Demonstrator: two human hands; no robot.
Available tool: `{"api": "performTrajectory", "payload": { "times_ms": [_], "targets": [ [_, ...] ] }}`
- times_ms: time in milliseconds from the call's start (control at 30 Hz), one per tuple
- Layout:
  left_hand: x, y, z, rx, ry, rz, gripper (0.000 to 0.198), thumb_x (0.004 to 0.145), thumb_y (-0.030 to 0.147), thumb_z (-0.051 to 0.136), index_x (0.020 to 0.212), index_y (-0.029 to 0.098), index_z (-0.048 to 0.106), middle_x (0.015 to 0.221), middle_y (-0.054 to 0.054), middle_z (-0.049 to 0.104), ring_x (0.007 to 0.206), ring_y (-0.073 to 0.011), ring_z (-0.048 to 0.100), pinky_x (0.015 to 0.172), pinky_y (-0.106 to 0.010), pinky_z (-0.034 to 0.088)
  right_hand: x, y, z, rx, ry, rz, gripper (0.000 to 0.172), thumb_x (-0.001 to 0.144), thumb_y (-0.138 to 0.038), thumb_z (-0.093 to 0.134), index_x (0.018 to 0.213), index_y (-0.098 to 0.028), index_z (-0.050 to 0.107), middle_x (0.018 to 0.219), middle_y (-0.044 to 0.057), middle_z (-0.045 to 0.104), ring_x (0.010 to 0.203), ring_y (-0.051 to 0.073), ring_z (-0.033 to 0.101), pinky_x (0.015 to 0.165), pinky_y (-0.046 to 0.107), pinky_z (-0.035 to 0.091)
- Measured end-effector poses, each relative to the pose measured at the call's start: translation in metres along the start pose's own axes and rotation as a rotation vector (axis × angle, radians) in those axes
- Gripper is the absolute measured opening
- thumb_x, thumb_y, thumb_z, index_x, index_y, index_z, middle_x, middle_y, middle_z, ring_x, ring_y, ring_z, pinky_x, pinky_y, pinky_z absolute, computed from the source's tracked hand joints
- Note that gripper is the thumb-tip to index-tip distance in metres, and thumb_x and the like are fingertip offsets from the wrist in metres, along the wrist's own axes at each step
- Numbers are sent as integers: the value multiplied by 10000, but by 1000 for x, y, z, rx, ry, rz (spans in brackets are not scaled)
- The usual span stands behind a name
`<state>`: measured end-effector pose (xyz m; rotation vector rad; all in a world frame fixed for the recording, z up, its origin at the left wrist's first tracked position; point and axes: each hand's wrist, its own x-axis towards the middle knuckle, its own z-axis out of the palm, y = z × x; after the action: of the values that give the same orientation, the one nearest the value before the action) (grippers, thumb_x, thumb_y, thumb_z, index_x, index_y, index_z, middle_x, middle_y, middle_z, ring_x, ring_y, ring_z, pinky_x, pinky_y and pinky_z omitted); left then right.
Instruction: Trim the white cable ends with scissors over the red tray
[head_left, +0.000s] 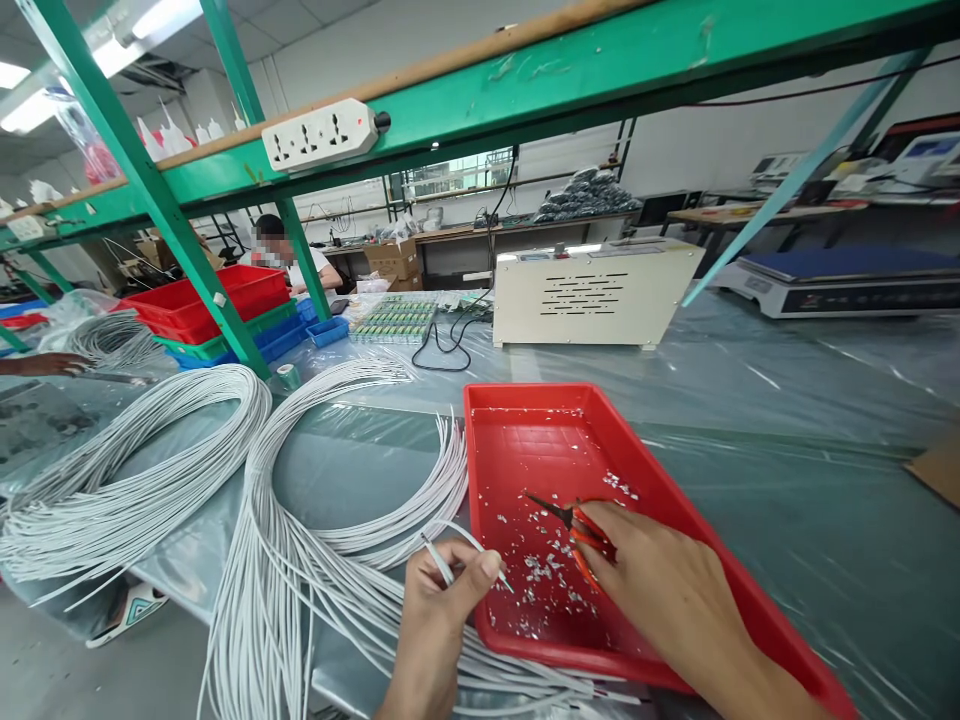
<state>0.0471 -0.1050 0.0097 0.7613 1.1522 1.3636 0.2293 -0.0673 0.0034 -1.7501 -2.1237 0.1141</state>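
Observation:
My left hand (442,600) is closed around a white cable (437,560), thumb and fingers pinching it near its stripped end. Thin inner wires show at that tip, over the left edge of the red tray (664,480). In my right hand (660,580) is a pair of scissors (581,530) with orange handles, its dark blades pointing left above the tray. Small shiny clippings (551,570) lie scattered on the tray floor. To the left, a large bundle of white cables (262,520) curves over the table and passes beneath my left forearm.
Another cable coil (142,450) lies farther left, near another person's hand (49,364). Behind stand stacked coloured bins (210,300) and a beige metal box (600,295). A green shelf frame with a power strip (322,135) crosses overhead. Another person sits at the back.

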Motion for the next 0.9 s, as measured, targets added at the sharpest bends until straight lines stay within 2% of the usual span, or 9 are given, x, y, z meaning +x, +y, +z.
{"api": "performTrajectory", "payload": {
  "times_ms": [33,100,167,267,467,600,700,900],
  "targets": [
    [0,0,0,2,0,1,330,595,382,758,497,140,555,451,89,318,455,-54,211,461,-185,242,-1,-4,-1,112,2,-21,106,773,-229,488,767,-195,588,706,18,655,621,218,608,482,250,321],
    [-1,0,0,0,1,12,312,604,367,756,507,140,564,455,84,351,458,-55,247,470,-184,262,-4,-15,-4,404,-74,-53,190,804,-288,466,677,-193,571,616,5,618,583,187,579,495,242,364],
    [-2,-1,0,1,1,31,283,614,348,752,524,141,580,468,73,404,469,-60,304,487,-184,291,-8,-26,-7,713,-174,-55,246,830,-349,455,703,-192,596,647,6,626,601,171,568,532,230,408],
    [-5,-1,1,33,9,77,240,629,333,742,553,143,618,516,40,510,529,-88,424,544,-197,351,-13,-40,-11,902,-228,-26,242,815,-363,493,735,-176,625,655,18,626,611,172,555,567,237,429],
    [-9,-4,3,179,-8,180,217,678,337,700,589,140,683,570,-19,581,575,-143,491,585,-246,384,-18,-44,-7,884,-218,-15,185,758,-292,532,634,-167,589,602,20,581,568,166,517,516,242,384],
    [-11,-9,4,219,21,264,192,691,307,689,581,151,691,546,-13,562,533,-130,458,535,-234,359,-18,-45,-6,766,-202,-37,185,705,-208,501,532,-191,436,509,-26,452,494,122,408,454,221,303],
    [-11,-13,4,256,40,337,166,691,273,685,568,162,687,534,-1,531,521,-126,443,528,-231,358,-18,-46,-10,624,-179,-116,208,623,-127,479,512,-200,320,483,-50,381,468,102,350,437,212,247],
    [-10,-15,5,297,22,340,187,702,262,667,552,150,674,552,-11,557,527,-127,471,503,-217,353,-18,-49,-13,392,62,-311,181,548,-60,453,542,-202,342,486,-58,432,444,92,376,449,204,250]
  ]
}}
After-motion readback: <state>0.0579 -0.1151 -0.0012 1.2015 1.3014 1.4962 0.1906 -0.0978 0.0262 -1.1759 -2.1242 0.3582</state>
